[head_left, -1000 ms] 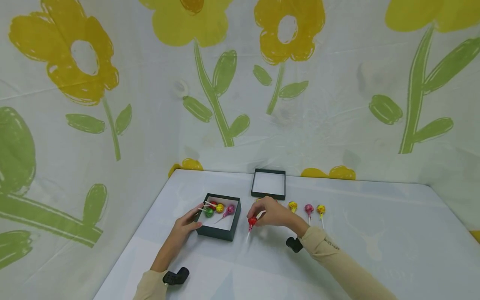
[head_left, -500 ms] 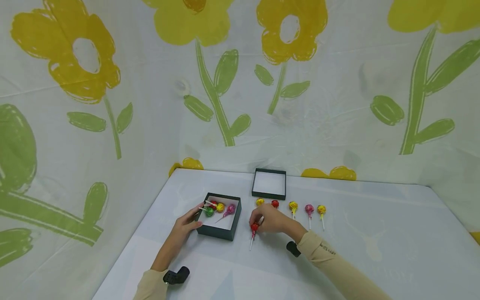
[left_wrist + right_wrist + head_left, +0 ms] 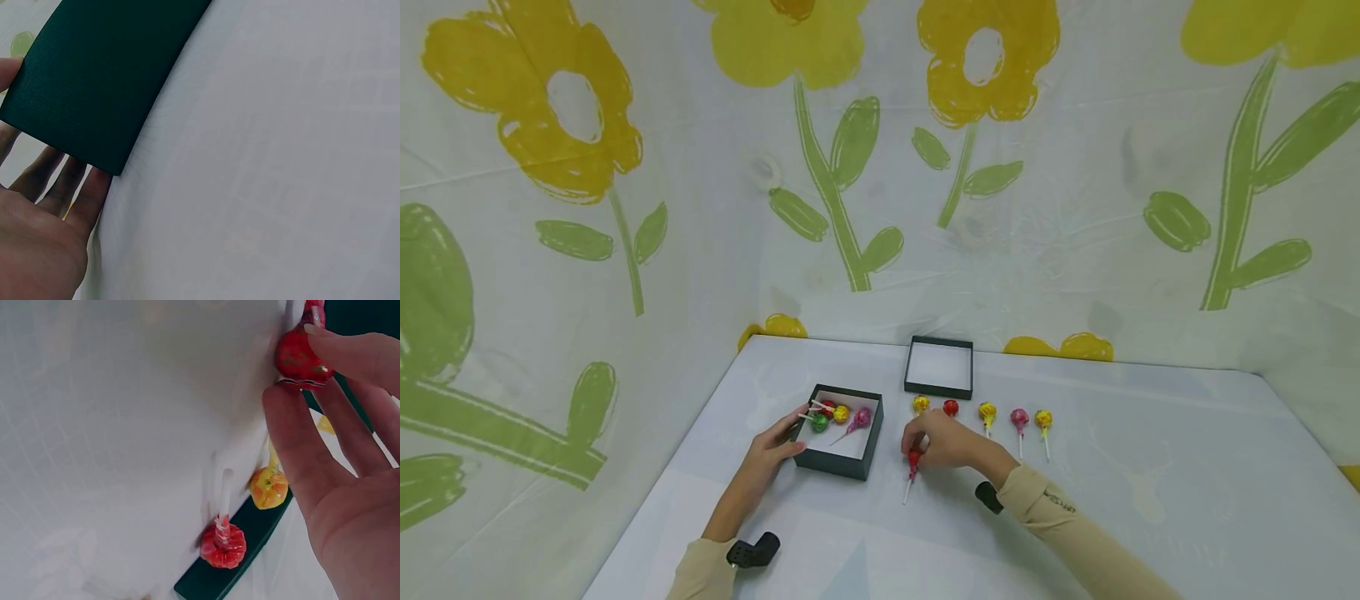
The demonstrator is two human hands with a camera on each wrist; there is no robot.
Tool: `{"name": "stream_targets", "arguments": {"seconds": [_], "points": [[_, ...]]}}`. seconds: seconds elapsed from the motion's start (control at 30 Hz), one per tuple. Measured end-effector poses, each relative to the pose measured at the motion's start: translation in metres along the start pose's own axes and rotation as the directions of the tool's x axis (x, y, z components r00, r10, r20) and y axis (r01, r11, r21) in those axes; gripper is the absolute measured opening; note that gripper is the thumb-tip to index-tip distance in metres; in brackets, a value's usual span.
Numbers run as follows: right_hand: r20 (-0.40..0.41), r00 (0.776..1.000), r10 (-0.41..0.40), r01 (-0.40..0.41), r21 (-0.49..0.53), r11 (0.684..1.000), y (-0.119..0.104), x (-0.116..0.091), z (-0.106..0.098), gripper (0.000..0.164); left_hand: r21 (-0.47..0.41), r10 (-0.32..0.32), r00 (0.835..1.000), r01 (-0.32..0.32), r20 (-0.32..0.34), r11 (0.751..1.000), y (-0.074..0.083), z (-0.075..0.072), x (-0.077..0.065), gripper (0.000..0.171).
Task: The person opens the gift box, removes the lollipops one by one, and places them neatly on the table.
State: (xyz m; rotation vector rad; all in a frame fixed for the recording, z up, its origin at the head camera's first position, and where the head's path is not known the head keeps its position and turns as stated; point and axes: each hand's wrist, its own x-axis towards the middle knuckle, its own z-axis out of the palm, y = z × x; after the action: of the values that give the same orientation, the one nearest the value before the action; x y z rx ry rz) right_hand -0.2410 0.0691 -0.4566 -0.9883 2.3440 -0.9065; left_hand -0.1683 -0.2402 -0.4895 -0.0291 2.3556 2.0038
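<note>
My left hand (image 3: 772, 447) holds the left side of a dark green open box (image 3: 838, 463). In the left wrist view, its thumb and fingers touch the box's green wall (image 3: 94, 81). Inside lie a green lollipop (image 3: 819, 424), a yellow lollipop (image 3: 841, 414), a purple-pink lollipop (image 3: 862, 418) and a partly covered red one. Right of the box, my right hand (image 3: 946, 439) pinches a red lollipop (image 3: 303, 359) by its wrapped head between thumb and index finger. Its white stick (image 3: 907, 490) points toward me, low over the table; whether it touches the surface I cannot tell.
A shallow green lid (image 3: 938, 392), white inside, lies behind my right hand. In a row before it and to its right are a yellow lollipop (image 3: 921, 403), a red one (image 3: 951, 407) and several more. A flower-printed curtain (image 3: 1045, 292) hangs behind the white table (image 3: 1150, 500).
My right hand has moved slightly right and toward me with the red lollipop, uncovering the yellow and red lollipops behind it. The left hand and box stay in place.
</note>
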Motion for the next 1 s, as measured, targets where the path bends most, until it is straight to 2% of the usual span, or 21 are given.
{"name": "stream_targets", "arguments": {"seconds": [0.2, 0.6, 0.83, 1.0], "points": [[-0.01, 1.0, 0.007, -0.007, 0.02, 1.0, -0.007, -0.002, -0.006, 0.018, 0.001, -0.007, 1.0, 0.007, 0.002, 1.0, 0.0, 0.0, 0.0, 0.057], [-0.109, 0.987, -0.117, 0.115, -0.023, 0.993, -0.028, 0.006, -0.02, 0.016, 0.003, -0.023, 1.0, 0.023, 0.0, 1.0, -0.002, -0.001, 0.0, 0.056], [-0.144, 0.975, -0.167, 0.174, 0.038, 0.984, -0.037, 0.017, -0.025, 0.017, 0.004, -0.007, 1.0, 0.007, -0.002, 1.0, -0.004, -0.001, 0.002, 0.056], [-0.169, 0.973, -0.156, 0.172, 0.082, 0.982, -0.04, 0.027, -0.027, 0.017, -0.017, -0.001, 1.0, 0.001, 0.012, 1.0, -0.004, -0.002, 0.001, 0.056]]}}
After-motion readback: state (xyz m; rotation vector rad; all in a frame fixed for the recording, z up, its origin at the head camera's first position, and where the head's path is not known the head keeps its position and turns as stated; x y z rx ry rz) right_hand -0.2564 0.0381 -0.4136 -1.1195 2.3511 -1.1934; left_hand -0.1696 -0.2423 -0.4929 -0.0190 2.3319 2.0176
